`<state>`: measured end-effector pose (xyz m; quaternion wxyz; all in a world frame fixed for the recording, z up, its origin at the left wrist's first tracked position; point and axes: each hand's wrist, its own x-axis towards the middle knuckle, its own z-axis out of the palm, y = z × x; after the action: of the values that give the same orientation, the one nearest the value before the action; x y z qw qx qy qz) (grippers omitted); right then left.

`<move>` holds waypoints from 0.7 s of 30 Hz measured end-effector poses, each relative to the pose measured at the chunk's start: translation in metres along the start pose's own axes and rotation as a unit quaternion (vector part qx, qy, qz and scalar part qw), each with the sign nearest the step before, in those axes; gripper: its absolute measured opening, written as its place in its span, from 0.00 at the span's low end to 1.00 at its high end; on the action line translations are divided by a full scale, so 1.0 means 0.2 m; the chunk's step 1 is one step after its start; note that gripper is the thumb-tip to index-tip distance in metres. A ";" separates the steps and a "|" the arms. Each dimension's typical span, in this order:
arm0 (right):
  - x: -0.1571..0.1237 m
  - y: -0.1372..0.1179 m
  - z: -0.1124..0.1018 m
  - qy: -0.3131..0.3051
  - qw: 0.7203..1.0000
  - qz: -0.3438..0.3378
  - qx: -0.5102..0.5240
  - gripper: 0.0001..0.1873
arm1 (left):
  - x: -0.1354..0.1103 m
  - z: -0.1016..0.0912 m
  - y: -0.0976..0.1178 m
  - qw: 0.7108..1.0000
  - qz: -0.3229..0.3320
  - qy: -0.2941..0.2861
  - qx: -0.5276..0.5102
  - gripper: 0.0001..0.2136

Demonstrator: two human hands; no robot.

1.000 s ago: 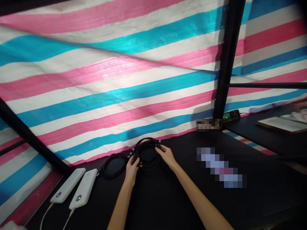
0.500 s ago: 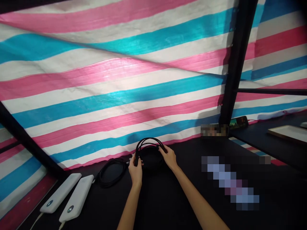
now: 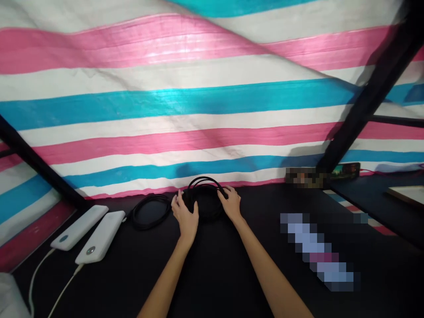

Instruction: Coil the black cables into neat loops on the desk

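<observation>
A coil of black cable (image 3: 202, 181) stands tilted on the black table (image 3: 232, 265), close to the striped tarp. My left hand (image 3: 186, 215) grips the coil's left side, thumb on one side and fingers on the other. My right hand (image 3: 230, 204) holds the coil's right side with its fingers curled over the strands. A second black cable coil (image 3: 150, 212) lies flat just left of my left hand, untouched.
Two white power banks (image 3: 79, 226) (image 3: 101, 236) lie at the left with white leads running to the near edge. A pink, white and blue tarp (image 3: 198, 110) hangs behind the table. A black post (image 3: 367, 106) rises at right, with a phone (image 3: 346, 170) and a pale board (image 3: 407, 194) beyond.
The view has tilted and shifted. Both hands stay on the coil, which has sunk a little toward the table; my left hand's fingers have spread more over its left side.
</observation>
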<state>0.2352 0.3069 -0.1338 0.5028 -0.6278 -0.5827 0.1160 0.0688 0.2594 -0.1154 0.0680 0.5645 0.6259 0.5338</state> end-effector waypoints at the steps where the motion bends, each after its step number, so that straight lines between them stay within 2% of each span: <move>1: 0.00 0.00 0.01 0.002 1.000 0.002 0.011 0.17 | -0.03 0.00 0.02 0.999 0.041 -0.006 0.027 0.29; 4: 0.00 0.00 0.02 0.021 0.998 0.006 0.051 0.18 | -0.13 0.04 0.04 0.981 0.154 -0.106 0.051 0.21; 7: -0.01 0.01 0.03 0.031 0.997 -0.002 0.077 0.17 | -0.18 0.10 0.02 0.960 0.197 -0.192 0.046 0.17; 10: -0.02 0.02 0.03 0.037 0.995 -0.011 0.090 0.19 | -0.19 0.13 -0.01 0.958 0.190 -0.208 0.049 0.13; 13: -0.02 0.01 0.02 0.038 0.993 0.004 0.108 0.22 | -0.18 0.11 -0.01 0.956 0.190 -0.220 0.047 0.11; 21: -0.04 -0.05 0.00 0.058 0.991 0.024 0.120 0.23 | -0.16 0.10 0.01 0.953 0.181 -0.240 0.044 0.10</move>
<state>0.2266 0.2981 -0.1290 0.6045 -0.5821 -0.5195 0.1607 0.0948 0.2452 -0.1388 0.0937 0.7823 0.5016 0.3574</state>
